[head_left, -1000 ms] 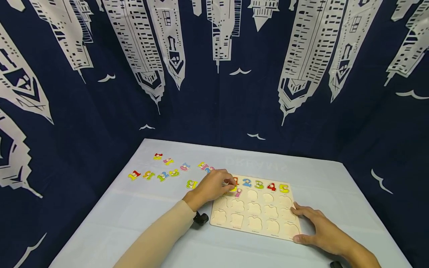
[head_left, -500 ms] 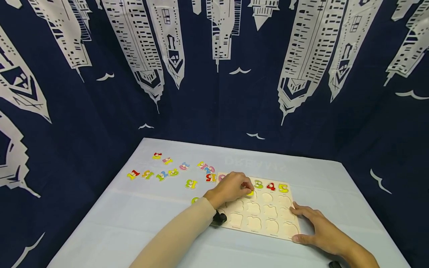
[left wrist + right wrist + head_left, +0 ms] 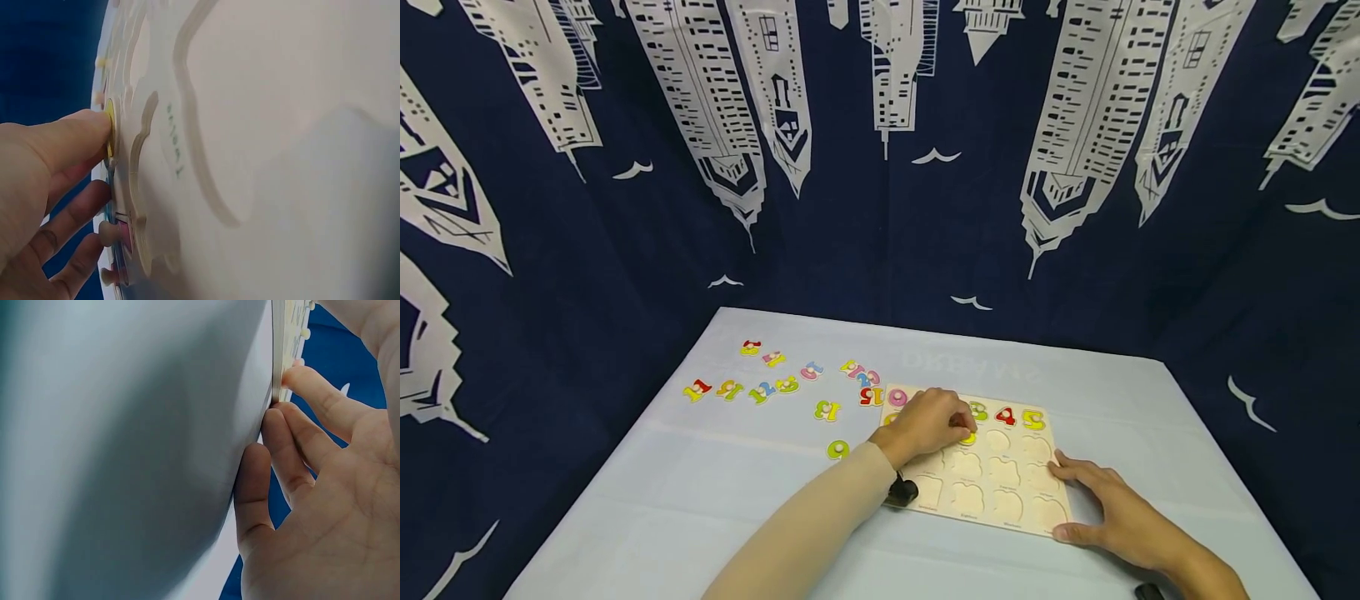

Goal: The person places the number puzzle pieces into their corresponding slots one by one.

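Board (image 3: 987,492): pale wood, thin and flat, lying on the counter (image 3: 662,475) over a faintly creased whitish cloth. Shallow, curvy-edged recesses in rows, tiny print beneath. Top row holds a pink 0 (image 3: 898,397), green 3 (image 3: 978,411), red 4 (image 3: 1005,416) and yellowish 5 (image 3: 1033,419), all seated; my knuckles hide the stretch between 0 and 3. Lower recesses show bare floors.

My left hand (image 3: 927,423) pinches a yellow piece (image 3: 967,438) between thumb and finger, at the second row; cannot tell if it is fully seated. My other left fingers spread loosely near a pink piece (image 3: 126,236) with a rounded pale knob.

My right hand (image 3: 1116,508) is unclenched, its extended fingers touching the board's right edge.

Loose on the cloth, left of the board: glossy, knobbed numerals, among them a red 15 (image 3: 871,397) just beside it and a green-and-yellow 13 (image 3: 827,411).
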`<state>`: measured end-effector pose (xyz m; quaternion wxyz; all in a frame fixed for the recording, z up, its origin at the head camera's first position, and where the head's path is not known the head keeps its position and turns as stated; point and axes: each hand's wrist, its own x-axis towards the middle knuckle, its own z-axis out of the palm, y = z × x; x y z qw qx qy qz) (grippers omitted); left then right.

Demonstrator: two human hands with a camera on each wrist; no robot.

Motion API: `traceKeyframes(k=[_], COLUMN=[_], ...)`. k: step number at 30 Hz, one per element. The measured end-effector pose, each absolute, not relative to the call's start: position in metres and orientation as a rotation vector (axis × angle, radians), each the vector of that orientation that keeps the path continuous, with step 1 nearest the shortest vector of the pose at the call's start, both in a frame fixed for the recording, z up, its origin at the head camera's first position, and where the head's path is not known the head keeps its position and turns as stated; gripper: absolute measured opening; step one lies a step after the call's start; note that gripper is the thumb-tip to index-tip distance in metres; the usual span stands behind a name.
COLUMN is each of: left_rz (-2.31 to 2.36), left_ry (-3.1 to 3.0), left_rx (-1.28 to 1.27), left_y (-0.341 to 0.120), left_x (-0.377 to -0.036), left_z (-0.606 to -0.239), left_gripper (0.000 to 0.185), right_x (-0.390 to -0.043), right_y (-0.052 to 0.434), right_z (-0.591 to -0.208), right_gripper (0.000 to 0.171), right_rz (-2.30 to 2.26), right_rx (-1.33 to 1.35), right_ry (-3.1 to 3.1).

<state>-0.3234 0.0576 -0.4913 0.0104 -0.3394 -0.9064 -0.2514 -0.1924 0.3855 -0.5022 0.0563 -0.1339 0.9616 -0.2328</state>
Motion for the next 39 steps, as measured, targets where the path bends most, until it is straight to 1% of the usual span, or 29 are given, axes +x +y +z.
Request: traceKeyframes(k=[8, 15, 21, 30, 36, 39], left_rz=[-0.696, -0.671, -0.694, -0.640, -0.709, -0.695], left_ry=[-2.862, -2.858, -2.830, -2.822, -2.848, -2.875], left_rx=[-1.026, -1.031, -1.041, -1.044, -0.989, -0.955], left_y=[0.056, 0.052, 0.038, -0.003, -0.047, -0.072], left_x=[-0.322, -0.320, -0.315, -0.304, -0.296, -0.290], left_z=[-0.491, -0.492, -0.481, -0.459, -0.463, -0.469], left_gripper=[0.005, 0.004, 0.015, 0.030, 0.041, 0.042], right_x=[-0.191, -0.193, -0.192, -0.191, -0.192, -0.192], right_y=[0.385, 0.383, 0.385, 0.387, 0.387, 0.385], right_z=[-0.502, -0.503, -0.502, -0.503, -0.502, -0.503], right_gripper=[0.095, 0.099, 0.098, 0.095, 0.096, 0.096], right_rz=[-0.730, -0.719, -0.689, -0.673, -0.675, -0.668], right_rx=[-0.431, -0.402, -0.401, -0.454, -0.443, -0.428], right_ry=[2.924, 2.889, 2.911, 2.959, 2.949, 2.943])
